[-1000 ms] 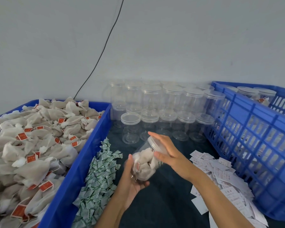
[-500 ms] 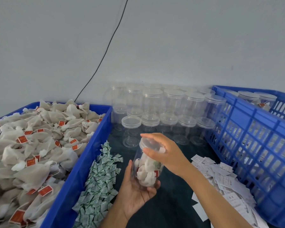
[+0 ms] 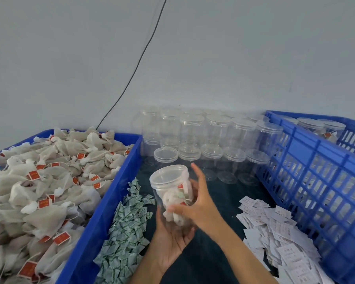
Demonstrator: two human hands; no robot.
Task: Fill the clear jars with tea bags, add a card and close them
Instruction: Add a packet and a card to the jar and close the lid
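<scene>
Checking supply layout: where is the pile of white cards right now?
In the head view, the white cards lie low on the right, on the dark surface beside the lattice-walled blue crate, right of the right hand.

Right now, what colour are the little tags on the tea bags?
Red-orange, on the tea bags piled in the left blue crate; the head view shows them best.

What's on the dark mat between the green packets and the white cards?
In the head view, two hands holding a lidded jar of tea bags; otherwise the mat between packets and cards is bare.
</scene>
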